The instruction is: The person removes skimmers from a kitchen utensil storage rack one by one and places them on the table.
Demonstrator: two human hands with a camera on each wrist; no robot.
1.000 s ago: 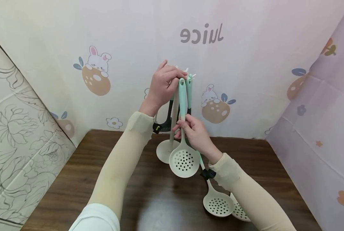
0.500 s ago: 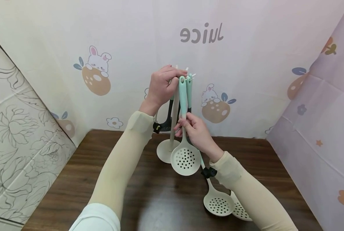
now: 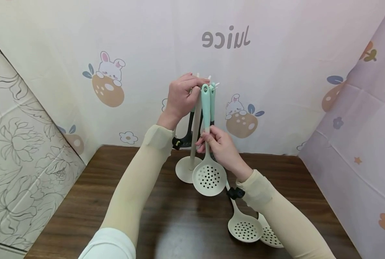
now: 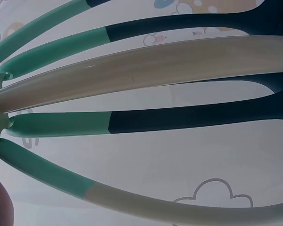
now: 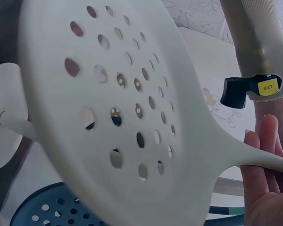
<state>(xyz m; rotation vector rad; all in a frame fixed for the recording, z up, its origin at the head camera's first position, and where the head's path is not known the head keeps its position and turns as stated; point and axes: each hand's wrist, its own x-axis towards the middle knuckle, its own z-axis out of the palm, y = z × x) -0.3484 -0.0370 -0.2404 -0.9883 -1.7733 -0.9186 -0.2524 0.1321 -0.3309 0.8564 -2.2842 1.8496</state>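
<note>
My right hand point(image 3: 223, 147) pinches the cream neck of a skimmer point(image 3: 210, 178) with a mint handle, perforated bowl hanging down. The handle's top hole is at the hooks of a cream utensil stand point(image 3: 183, 169); whether a hook passes through it I cannot tell. My left hand point(image 3: 182, 94) grips the top of the stand, covering part of it. Mint-handled utensils with dark necks point(image 4: 61, 123) hang around the post point(image 4: 146, 68) in the left wrist view. In the right wrist view, the skimmer bowl point(image 5: 179, 141) fills much of the picture, with a dark blue perforated head point(image 5: 52, 202) behind it.
Another cream skimmer point(image 3: 245, 228) lies on the brown wooden table point(image 3: 160, 216) at front right. Beside it, a further perforated head point(image 3: 270, 237) is partly covered by my right forearm. A printed curtain point(image 3: 147, 43) stands behind the table.
My right hand and the skimmer have shifted slightly up and to the right, its handle top rising a little at the hooks. The left hand's raised finger has lowered onto the stand top.
</note>
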